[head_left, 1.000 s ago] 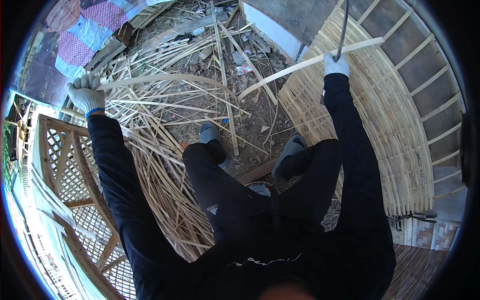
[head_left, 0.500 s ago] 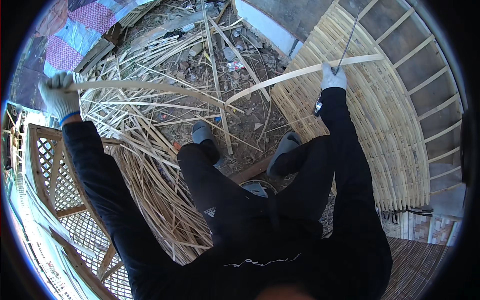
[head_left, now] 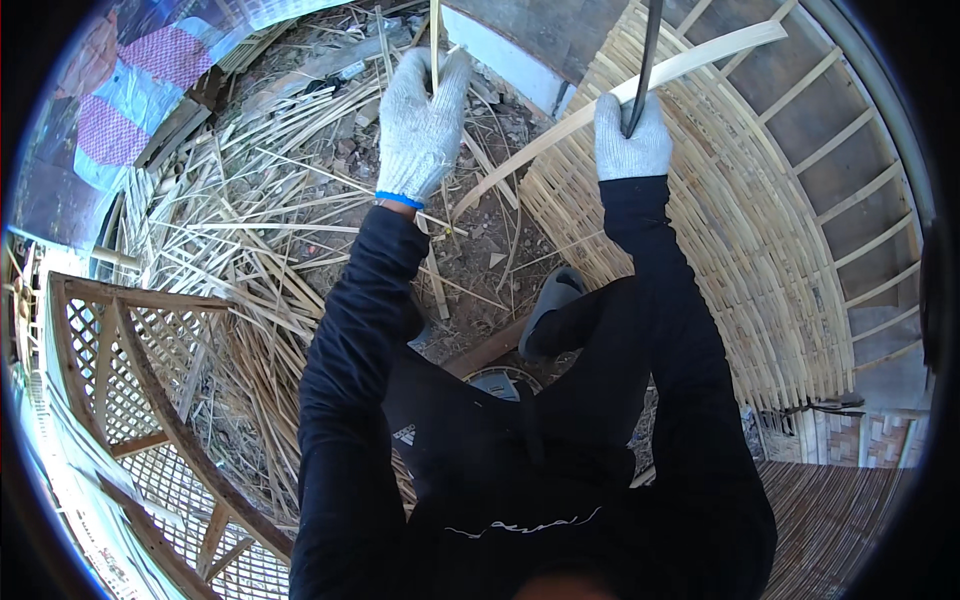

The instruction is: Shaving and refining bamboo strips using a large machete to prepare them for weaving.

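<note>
One narrow, pale bamboo strip [head_left: 435, 45] is gripped by the white-gloved left hand [head_left: 422, 130], upper centre of my view. I record the white-gloved right hand [head_left: 633, 138] closed on a long, dark, blade-like tool [head_left: 650, 60] and a broad, flat, pale bamboo strip [head_left: 720, 52]. That strip slants across a tan, woven bamboo panel [head_left: 740, 240]. I note loose, straw-coloured strips [head_left: 270, 200] littering the ground at left.

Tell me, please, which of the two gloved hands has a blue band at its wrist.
The left hand: a blue band crosses its wrist, whereas the right hand shows no blue where it meets its black sleeve.
</note>
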The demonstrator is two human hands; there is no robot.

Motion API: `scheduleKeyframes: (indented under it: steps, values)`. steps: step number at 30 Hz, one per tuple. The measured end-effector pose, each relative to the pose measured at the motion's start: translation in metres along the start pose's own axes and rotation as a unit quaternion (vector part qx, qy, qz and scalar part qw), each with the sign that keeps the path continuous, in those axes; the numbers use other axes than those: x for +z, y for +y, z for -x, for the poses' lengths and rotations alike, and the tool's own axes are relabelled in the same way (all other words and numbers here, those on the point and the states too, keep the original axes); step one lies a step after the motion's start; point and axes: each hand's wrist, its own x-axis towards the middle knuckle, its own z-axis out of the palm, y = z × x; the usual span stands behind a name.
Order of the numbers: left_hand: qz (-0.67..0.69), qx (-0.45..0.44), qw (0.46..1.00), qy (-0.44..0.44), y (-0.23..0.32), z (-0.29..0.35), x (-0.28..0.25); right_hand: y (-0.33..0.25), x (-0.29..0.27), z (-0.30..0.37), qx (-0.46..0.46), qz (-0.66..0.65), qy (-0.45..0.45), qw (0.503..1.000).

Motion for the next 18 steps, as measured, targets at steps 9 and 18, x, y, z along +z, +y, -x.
scheduleKeyframes:
  steps: [9, 18]
  values:
    - [0.484, -0.124, 0.862, 0.092, -0.103, -0.032, -0.001, 0.103, -0.043, -0.027, 0.081, -0.022, 0.102, 0.991]
    - [0.491, -0.196, 0.842, 0.109, -0.152, -0.058, -0.02, 0.165, -0.111, -0.005, 0.184, -0.019, 0.141, 0.973]
